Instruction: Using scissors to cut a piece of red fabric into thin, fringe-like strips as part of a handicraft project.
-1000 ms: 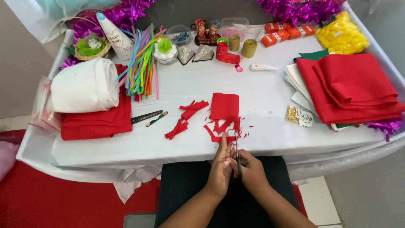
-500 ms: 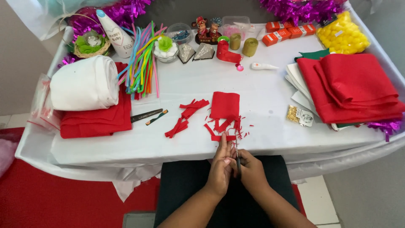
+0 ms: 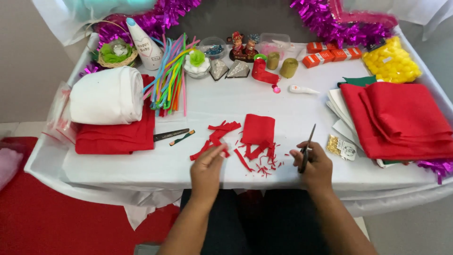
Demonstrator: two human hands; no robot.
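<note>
- My right hand [image 3: 315,165] is closed around black scissors [image 3: 306,147], blades pointing away from me.
- My left hand [image 3: 207,166] rests half open, fingertips on red felt scraps [image 3: 214,139].
- A folded red felt piece [image 3: 258,130] lies between both hands on the white table [image 3: 141,165].

Home craft table [image 3: 226,101]: tinsel [image 3: 330,21], felt stacks [image 3: 401,118], pipe cleaners [image 3: 170,75].

From here I can't see the scissors' [image 3: 306,150] handles; my right hand [image 3: 315,166] covers them. The folded red felt [image 3: 401,118] runs off the right edge, so does the tinsel [image 3: 436,167] below it. The little gold packet [image 3: 340,147] is too small to read, and the table's [image 3: 283,106] near edge hides my lap.
</note>
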